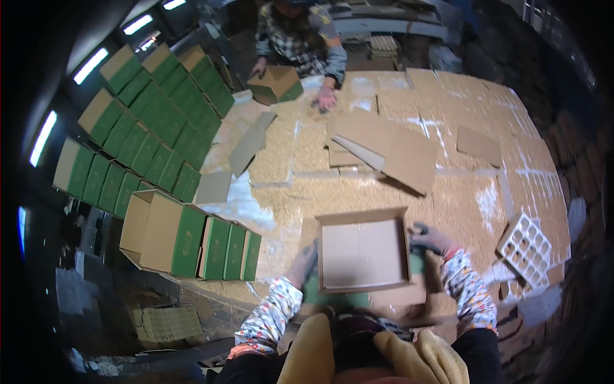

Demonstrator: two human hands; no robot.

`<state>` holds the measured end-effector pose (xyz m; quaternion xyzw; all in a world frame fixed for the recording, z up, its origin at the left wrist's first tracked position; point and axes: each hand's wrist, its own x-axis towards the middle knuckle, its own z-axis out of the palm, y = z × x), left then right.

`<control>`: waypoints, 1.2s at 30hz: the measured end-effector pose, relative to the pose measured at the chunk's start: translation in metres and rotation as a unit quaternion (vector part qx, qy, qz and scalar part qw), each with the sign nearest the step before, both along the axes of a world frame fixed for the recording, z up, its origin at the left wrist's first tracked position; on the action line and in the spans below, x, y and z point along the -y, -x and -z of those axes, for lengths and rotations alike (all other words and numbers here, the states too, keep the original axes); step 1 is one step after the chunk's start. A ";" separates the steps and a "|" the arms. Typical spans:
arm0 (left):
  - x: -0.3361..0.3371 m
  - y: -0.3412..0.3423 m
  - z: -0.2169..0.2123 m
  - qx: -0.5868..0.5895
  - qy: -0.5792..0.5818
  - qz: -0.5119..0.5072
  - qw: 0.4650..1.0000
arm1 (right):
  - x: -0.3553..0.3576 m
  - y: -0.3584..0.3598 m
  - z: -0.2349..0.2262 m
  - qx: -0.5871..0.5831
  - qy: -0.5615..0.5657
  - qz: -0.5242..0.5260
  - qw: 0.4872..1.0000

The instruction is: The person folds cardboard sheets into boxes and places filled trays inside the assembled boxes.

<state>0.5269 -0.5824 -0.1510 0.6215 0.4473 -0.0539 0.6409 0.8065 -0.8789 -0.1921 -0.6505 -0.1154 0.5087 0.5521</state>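
An open brown cardboard box [362, 251] with green sides stands upright in front of me on the worktable [448, 205], its inside bare. My left hand [302, 264], in a grey glove, presses against the box's left wall. My right hand [431, 239], gloved too, grips the box's right wall near the top corner. Both hands hold the box between them.
Rows of finished green and brown boxes [153, 121] are stacked at the left, with more [192, 240] close by my left arm. Flat cardboard sheets [390, 150] lie mid-table. A white divider grid [526, 246] sits at the right. Another person [297, 38] handles a box [276, 83] at the far side.
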 end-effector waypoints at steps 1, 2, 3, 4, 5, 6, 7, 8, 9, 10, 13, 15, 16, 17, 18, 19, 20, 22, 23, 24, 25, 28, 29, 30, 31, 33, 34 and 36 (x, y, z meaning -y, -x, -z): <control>0.016 -0.006 0.019 0.021 -0.020 -0.011 1.000 | -0.003 -0.010 0.053 0.225 0.126 -0.100 0.961; 0.025 0.007 0.055 -0.036 -0.142 -0.045 0.988 | -0.034 0.003 0.062 0.273 0.211 -0.173 0.922; 0.034 0.006 0.074 -0.095 -0.247 -0.073 0.962 | -0.044 0.010 0.066 0.304 0.179 -0.176 0.919; 0.033 -0.005 0.056 -0.094 -0.193 -0.056 0.975 | -0.045 0.010 0.069 0.331 0.153 -0.170 0.916; 0.027 -0.003 0.056 -0.082 -0.222 -0.064 0.969 | -0.058 0.011 0.063 0.345 0.140 -0.181 0.910; 0.025 0.008 0.064 -0.076 -0.242 -0.067 0.965 | -0.061 0.022 0.057 0.304 0.060 -0.136 0.941; 0.018 0.015 0.070 -0.072 -0.237 -0.085 0.965 | -0.062 0.031 0.052 0.259 -0.018 -0.094 0.961; 0.008 0.024 0.076 -0.063 -0.220 -0.071 0.971 | -0.065 0.042 0.049 0.266 -0.016 -0.114 0.957; 0.002 0.026 0.078 -0.048 -0.200 -0.057 0.977 | -0.067 0.050 0.045 0.215 -0.054 -0.055 0.974; 0.000 0.024 0.065 -0.051 -0.181 -0.041 0.981 | -0.064 0.062 0.043 0.160 -0.085 -0.001 0.984; -0.016 0.036 0.008 0.078 -0.020 -0.144 0.986 | -0.058 0.107 0.017 -0.004 -0.151 0.079 0.985; -0.031 0.072 -0.039 0.239 -0.024 -0.190 0.952 | -0.061 0.117 0.020 0.031 -0.201 0.138 0.969; -0.035 0.099 -0.047 0.359 -0.124 -0.207 0.902 | -0.071 0.117 0.014 0.039 -0.194 0.120 0.973; -0.038 0.134 -0.093 0.312 -0.463 -0.148 0.816 | -0.079 0.118 0.000 -0.056 -0.218 0.145 0.963; -0.047 0.177 -0.136 0.296 -0.694 -0.112 0.647 | -0.092 0.132 -0.015 -0.155 -0.242 0.170 0.943; -0.073 0.217 -0.146 0.345 -0.772 -0.153 0.511 | -0.117 0.179 -0.075 -0.056 -0.245 0.168 0.953; -0.103 0.264 -0.162 0.302 -0.777 -0.189 0.520 | -0.150 0.222 -0.135 0.043 -0.248 0.166 0.954; -0.186 0.309 -0.177 0.235 -0.764 -0.437 0.413 | -0.203 0.242 -0.183 -0.035 -0.317 0.139 0.937; -0.245 0.363 -0.160 0.331 -0.617 -0.553 0.451 | -0.234 0.264 -0.199 -0.099 -0.337 0.100 0.931; -0.298 0.410 -0.127 0.410 -0.444 -0.646 0.466 | -0.267 0.289 -0.210 -0.150 -0.349 0.061 0.923; -0.336 0.409 -0.096 0.430 -0.436 -0.605 0.509 | -0.298 0.305 -0.223 -0.175 -0.359 0.038 0.916; -0.358 0.343 -0.082 0.581 -0.362 -0.463 0.563 | -0.408 0.346 -0.242 0.061 -0.348 -0.001 0.935; -0.373 0.344 -0.079 0.571 -0.324 -0.521 0.545 | -0.434 0.370 -0.255 0.093 -0.341 -0.056 0.934; -0.387 0.350 -0.069 0.552 -0.282 -0.577 0.533 | -0.459 0.388 -0.251 0.065 -0.325 -0.059 0.942; -0.388 0.349 -0.070 0.425 -0.298 -0.609 0.599 | -0.487 0.385 -0.230 0.119 -0.238 -0.062 0.962; -0.364 0.330 -0.072 0.512 -0.121 -0.544 0.654 | -0.516 0.408 -0.198 0.223 -0.159 0.036 0.961; -0.388 0.416 -0.056 0.517 -0.156 -0.407 0.737 | -0.520 0.450 -0.200 0.212 -0.164 0.015 0.963; -0.342 0.386 -0.058 0.717 0.011 -0.170 0.676 | -0.508 0.422 -0.220 0.083 -0.169 -0.040 0.981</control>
